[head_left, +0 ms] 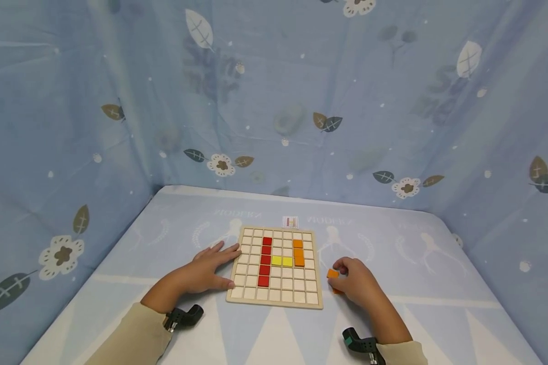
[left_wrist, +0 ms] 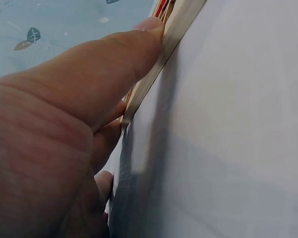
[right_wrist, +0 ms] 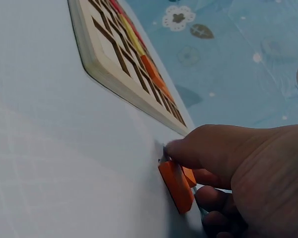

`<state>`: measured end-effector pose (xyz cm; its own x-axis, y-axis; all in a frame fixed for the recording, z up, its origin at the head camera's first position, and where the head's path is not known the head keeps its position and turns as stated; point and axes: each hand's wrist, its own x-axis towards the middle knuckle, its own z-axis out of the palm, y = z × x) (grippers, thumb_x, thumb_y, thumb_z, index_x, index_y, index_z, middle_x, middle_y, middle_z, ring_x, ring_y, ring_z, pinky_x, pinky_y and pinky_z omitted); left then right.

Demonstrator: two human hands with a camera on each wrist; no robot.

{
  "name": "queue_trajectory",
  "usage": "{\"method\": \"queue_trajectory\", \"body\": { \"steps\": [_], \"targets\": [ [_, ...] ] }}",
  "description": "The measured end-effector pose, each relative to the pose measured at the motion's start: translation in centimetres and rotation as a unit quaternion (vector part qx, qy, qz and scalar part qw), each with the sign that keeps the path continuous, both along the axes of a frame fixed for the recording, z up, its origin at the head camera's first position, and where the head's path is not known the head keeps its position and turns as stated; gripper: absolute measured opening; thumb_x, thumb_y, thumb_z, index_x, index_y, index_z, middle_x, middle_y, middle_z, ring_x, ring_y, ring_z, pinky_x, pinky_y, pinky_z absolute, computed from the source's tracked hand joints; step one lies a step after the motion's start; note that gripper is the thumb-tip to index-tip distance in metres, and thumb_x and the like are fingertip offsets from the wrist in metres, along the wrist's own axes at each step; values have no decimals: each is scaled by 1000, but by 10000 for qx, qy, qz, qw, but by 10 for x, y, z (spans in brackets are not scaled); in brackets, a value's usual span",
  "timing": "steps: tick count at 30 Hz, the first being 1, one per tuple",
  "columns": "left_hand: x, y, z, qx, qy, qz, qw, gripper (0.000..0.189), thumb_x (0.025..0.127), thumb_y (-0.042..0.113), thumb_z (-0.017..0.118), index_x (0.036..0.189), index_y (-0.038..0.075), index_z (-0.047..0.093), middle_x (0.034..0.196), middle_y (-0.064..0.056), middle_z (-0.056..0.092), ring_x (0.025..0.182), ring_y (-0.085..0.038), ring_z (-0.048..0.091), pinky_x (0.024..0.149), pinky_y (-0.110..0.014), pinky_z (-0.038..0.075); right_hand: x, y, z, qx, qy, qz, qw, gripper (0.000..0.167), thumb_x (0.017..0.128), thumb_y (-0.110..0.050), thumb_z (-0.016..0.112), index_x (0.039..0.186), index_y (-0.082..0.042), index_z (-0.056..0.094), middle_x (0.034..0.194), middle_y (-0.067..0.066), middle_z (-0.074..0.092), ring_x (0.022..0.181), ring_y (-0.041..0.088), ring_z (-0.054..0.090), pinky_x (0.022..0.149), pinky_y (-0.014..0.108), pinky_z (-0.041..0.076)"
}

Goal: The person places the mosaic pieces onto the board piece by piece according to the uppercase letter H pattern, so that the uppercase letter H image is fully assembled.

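A square wooden grid board (head_left: 274, 303) lies on the table with pale cells. Set in it are a column of several red tiles (head_left: 265, 259), two yellow tiles (head_left: 282, 260) and a column of orange tiles (head_left: 298, 252). My left hand (head_left: 205, 271) rests at the board's left side, fingers spread, thumb (left_wrist: 134, 54) touching the rim. To the right of the board, my right hand (head_left: 357, 281) pinches an orange tile (head_left: 333, 273) between thumb and fingers. Another orange tile (right_wrist: 176, 187) lies at the table surface beside it, partly hidden by the hand in the head view.
Behind the board's far edge lies a small printed card (head_left: 290, 222). The table (head_left: 438, 284) has a pale patterned cover. A blue floral curtain (head_left: 274, 101) stands along its back and sides. Each wrist wears a black camera mount (head_left: 187, 315).
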<state>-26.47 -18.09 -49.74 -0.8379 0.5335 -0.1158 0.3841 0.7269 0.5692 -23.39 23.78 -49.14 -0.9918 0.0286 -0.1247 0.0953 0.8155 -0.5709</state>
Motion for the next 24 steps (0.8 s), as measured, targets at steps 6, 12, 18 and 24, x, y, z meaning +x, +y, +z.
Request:
{"method": "queue_trajectory", "body": {
  "steps": [6, 12, 18, 24],
  "targets": [
    [0, 1, 0, -17, -26, 27, 10000, 93, 87, 52, 82, 164, 23, 38, 176, 3, 21, 163, -41, 2, 123, -72, 5, 2, -2, 1, 0, 133, 55, 9999, 25, 86, -13, 78, 109, -10, 69, 101, 6, 58, 91, 23, 54, 80, 40, 48],
    [0, 1, 1, -9, -6, -8, 10000, 93, 88, 52, 81, 165, 23, 38, 176, 3, 21, 163, -41, 1, 124, -71, 5, 2, -2, 1, -11, 182, 70, 9998, 22, 87, -12, 78, 107, -10, 70, 101, 6, 60, 91, 23, 55, 80, 40, 49],
    [-1, 2, 2, -19, 29, -19, 10000, 93, 88, 52, 81, 165, 22, 37, 176, 1, 21, 163, -42, 2, 123, -72, 5, 1, 0, 0, -49, 187, 49, 9998, 21, 87, -12, 77, 106, -10, 70, 101, 6, 61, 90, 23, 55, 79, 39, 50],
    [1, 2, 3, 41, 2, -59, 10000, 93, 88, 51, 81, 165, 20, 38, 175, -2, 23, 162, -45, 3, 123, -73, 6, 3, 1, -1, -127, 67, -98, 9998, 20, 86, -13, 76, 106, -12, 71, 103, 4, 62, 92, 22, 56, 80, 38, 49]
  ]
}}
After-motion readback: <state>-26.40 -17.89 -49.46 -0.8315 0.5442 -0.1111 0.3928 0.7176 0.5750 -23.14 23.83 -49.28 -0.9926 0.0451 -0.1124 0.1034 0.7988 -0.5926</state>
